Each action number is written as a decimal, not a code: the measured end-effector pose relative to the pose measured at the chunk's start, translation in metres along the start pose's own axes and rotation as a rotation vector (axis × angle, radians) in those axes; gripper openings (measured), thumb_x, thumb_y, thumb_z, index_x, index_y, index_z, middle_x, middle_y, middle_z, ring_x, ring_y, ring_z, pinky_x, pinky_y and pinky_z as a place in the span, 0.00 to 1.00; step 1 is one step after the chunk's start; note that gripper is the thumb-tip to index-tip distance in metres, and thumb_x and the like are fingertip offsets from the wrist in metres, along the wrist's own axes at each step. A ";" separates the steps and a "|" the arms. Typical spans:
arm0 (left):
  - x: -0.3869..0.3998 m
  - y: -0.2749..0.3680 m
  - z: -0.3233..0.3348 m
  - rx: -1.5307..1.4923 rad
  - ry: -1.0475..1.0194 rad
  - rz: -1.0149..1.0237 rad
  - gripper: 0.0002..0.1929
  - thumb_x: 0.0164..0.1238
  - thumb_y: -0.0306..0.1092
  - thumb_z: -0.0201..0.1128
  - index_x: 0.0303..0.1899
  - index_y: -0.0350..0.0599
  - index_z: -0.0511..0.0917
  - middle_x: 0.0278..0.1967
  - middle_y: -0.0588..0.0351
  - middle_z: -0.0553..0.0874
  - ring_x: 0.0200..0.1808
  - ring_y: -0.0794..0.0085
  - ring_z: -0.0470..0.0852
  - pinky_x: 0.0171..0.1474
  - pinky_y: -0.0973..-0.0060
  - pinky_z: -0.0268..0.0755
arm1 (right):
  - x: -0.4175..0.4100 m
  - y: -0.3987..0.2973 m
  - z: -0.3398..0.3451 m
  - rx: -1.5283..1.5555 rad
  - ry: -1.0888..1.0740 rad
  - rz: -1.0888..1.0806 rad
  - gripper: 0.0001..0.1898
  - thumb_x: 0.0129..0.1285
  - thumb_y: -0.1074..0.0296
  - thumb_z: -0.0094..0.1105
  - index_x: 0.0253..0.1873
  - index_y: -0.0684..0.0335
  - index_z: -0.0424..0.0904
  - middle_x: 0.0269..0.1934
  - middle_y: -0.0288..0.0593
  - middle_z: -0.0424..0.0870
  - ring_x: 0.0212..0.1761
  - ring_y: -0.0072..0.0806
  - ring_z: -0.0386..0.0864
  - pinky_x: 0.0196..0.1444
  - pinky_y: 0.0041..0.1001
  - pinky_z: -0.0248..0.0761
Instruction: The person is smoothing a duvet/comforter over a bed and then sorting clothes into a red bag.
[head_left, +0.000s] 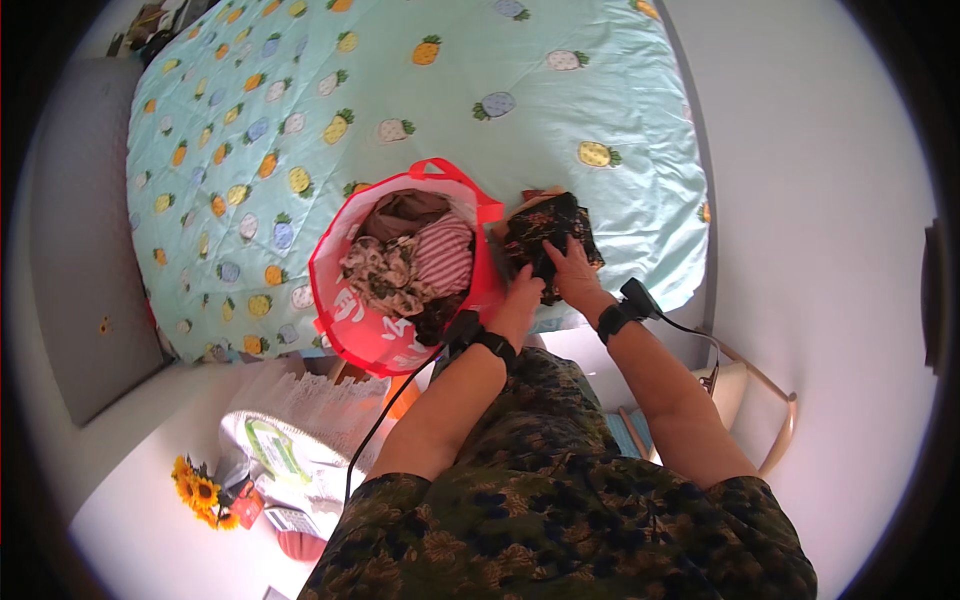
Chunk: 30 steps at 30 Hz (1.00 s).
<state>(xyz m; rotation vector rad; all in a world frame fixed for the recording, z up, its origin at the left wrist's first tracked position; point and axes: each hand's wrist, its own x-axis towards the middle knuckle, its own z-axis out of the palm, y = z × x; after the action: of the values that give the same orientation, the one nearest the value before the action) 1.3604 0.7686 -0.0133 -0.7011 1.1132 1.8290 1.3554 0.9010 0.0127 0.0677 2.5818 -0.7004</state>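
A folded black patterned garment lies on the bed, right of a red bag, on top of some tan and red cloth. My right hand rests on its near part with fingers apart. At its lower left edge is my left hand, fingers bent; whether they pinch the cloth is hard to tell. The open red bag, with a white inner face and writing, holds a pink striped garment, a beige floral cloth, a brown cloth and a dark piece.
A mint bedsheet with pineapple prints covers the bed. A wooden-framed chair stands at lower right. A lace-covered table with sunflowers is at lower left. Black cables run from both wrist devices.
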 end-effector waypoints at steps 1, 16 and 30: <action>0.006 -0.008 -0.010 0.107 -0.028 0.071 0.27 0.54 0.26 0.48 0.60 0.47 0.62 0.50 0.57 0.72 0.48 0.70 0.70 0.50 0.75 0.61 | 0.002 -0.006 -0.001 -0.065 -0.009 -0.004 0.31 0.52 0.75 0.50 0.64 0.49 0.59 0.63 0.65 0.50 0.65 0.58 0.51 0.63 0.43 0.55; -0.165 0.094 -0.031 0.018 -0.357 0.136 0.15 0.62 0.30 0.46 0.48 0.32 0.70 0.45 0.49 0.77 0.47 0.65 0.78 0.51 0.71 0.70 | 0.001 -0.010 -0.005 -0.260 -0.088 0.086 0.28 0.51 0.70 0.51 0.60 0.51 0.63 0.60 0.59 0.59 0.63 0.58 0.54 0.59 0.45 0.60; -0.070 0.059 -0.211 0.139 0.846 0.424 0.19 0.50 0.34 0.61 0.43 0.34 0.73 0.40 0.47 0.80 0.39 0.62 0.78 0.37 0.71 0.71 | 0.004 -0.160 -0.067 0.353 0.316 -0.320 0.15 0.48 0.79 0.52 0.44 0.62 0.71 0.38 0.48 0.76 0.43 0.44 0.73 0.45 0.34 0.68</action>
<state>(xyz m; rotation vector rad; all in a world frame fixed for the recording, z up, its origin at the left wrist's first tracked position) 1.3472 0.5394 -0.0274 -1.2881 2.0388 1.7895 1.2977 0.7943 0.1364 -0.1376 2.7622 -1.3575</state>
